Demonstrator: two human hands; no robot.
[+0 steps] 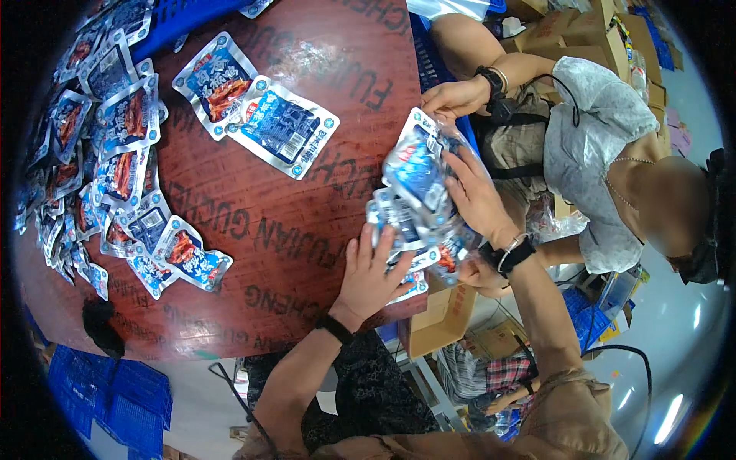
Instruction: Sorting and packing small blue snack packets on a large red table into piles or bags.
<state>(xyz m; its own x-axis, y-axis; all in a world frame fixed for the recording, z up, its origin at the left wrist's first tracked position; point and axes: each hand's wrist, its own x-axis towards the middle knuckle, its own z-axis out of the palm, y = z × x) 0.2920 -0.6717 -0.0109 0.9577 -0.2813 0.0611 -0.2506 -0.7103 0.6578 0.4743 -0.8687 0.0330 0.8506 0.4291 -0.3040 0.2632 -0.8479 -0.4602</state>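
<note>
At the right edge of the reddish-brown tabletop, several blue-and-silver snack packets lie in a loose heap. My left hand, fingers apart, touches the near side of this heap. Over its right side lies my right hand; whether it grips a packet is hidden. Clear plastic film, seemingly a bag, wraps around the right of the heap. A co-worker's hand holds its far edge, and the person's other hand is beneath my right wrist.
Two packets overlap mid-table, and a large pile spreads along the left. A blue plastic crate stands at the far left. The co-worker faces the table's right edge. An open cardboard box sits below the near right corner.
</note>
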